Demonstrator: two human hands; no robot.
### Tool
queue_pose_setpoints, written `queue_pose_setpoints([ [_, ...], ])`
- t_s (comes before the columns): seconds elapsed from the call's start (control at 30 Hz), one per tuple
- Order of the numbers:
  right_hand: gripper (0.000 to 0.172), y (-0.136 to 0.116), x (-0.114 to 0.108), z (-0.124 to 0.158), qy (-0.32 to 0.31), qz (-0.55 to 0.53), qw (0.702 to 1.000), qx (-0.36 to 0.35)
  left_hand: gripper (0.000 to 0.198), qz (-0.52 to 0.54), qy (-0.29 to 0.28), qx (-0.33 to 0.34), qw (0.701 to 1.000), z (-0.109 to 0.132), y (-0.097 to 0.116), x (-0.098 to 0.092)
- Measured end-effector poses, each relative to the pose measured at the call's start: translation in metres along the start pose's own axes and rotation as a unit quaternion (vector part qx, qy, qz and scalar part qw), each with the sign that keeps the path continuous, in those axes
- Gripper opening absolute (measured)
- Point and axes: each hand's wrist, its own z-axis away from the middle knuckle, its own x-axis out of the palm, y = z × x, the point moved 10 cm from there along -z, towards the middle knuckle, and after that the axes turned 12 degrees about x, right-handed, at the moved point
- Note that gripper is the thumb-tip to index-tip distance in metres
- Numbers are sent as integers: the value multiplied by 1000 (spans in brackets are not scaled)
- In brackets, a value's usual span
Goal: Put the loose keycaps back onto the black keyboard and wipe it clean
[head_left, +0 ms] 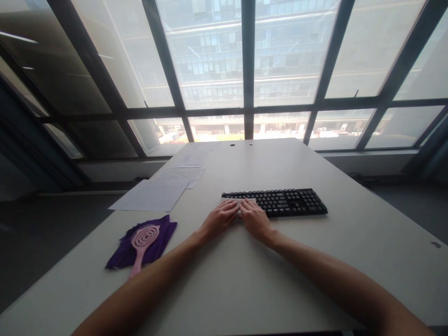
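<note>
Both hands meet over the left end of a black keyboard (283,202) lying on the white table. Beneath my fingers is a thin white sheet (252,200), perhaps paper or tissue; only its edges show past the fingertips. My left hand (221,215) rests on it with the fingers stretched forward and lying flat. From the right, my right hand (255,217) lies on the same sheet, its fingers also extended and flat. The fingertips of the two hands nearly touch. Some keys under the sheet and hands are hidden.
A pink hairbrush (146,237) lies on a folded purple cloth (164,240), close to my left forearm. Several paper sheets (150,195) spread along the table's left side. The white table (224,289) reaches toward large windows (206,56). A small dark mark (436,244) sits near the right edge.
</note>
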Motion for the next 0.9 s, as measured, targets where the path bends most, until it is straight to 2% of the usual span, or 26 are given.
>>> queue_pose_setpoints([
  [0.2, 42, -1, -2, 0, 11, -2, 1000, -12, 37, 5, 3, 12, 1000, -4, 7, -5],
  [0.4, 39, -3, -6, 0, 17, -3, 1000, -17, 31, 15, 14, 3, 1000, -5, 6, -10],
  [0.6, 31, -7, -15, 2, 24, -15, 999, -19, 27, 21, 2, -8, 1000, -4, 5, -7],
  [0.9, 44, -2, -5, 1, 14, 16, 1000, 5, 42, 1, -10, -38, 999, 0, -4, 0],
])
